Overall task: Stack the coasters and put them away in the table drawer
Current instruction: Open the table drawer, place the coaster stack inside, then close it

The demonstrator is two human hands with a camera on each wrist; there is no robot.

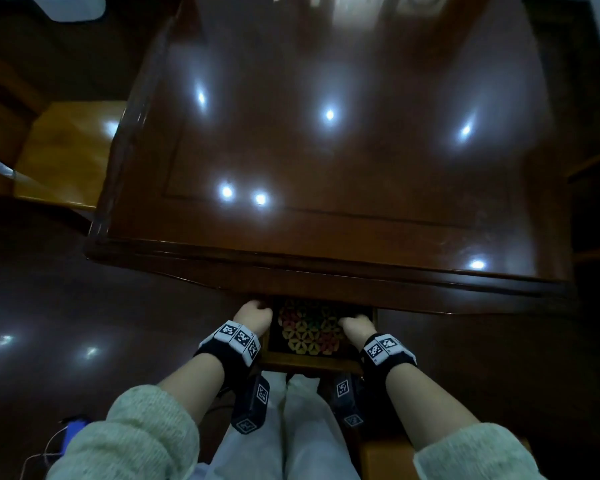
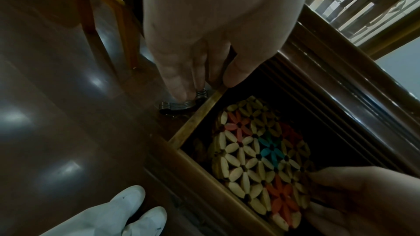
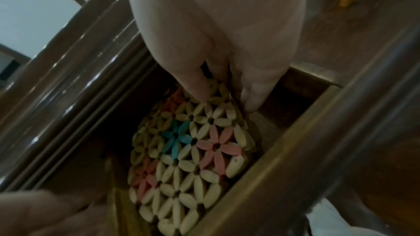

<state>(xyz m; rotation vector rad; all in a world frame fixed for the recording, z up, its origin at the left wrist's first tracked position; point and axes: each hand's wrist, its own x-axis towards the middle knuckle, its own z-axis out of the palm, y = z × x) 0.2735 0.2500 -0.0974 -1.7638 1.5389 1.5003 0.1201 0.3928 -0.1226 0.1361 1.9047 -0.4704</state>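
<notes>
A round stack of beaded coasters [image 1: 309, 327], cream petals with pink, blue and orange flowers, lies inside the open drawer [image 1: 305, 358] under the dark wooden table's [image 1: 326, 150] near edge. My left hand [image 1: 255, 315] grips the drawer's left side wall [image 2: 200, 114], thumb inside and fingers outside. My right hand [image 1: 355, 323] pinches the right edge of the coasters [image 3: 188, 150], with one finger on top and another down along the rim. Only the top coaster's [image 2: 256, 151] face shows; the ones beneath are hidden.
The drawer's front board [image 3: 284, 159] stands between my legs and the coasters. The table apron overhangs the drawer's back half. A light wooden chair [image 1: 66, 150] stands left of the table. A blue device with cables [image 1: 73, 431] lies on the floor at lower left.
</notes>
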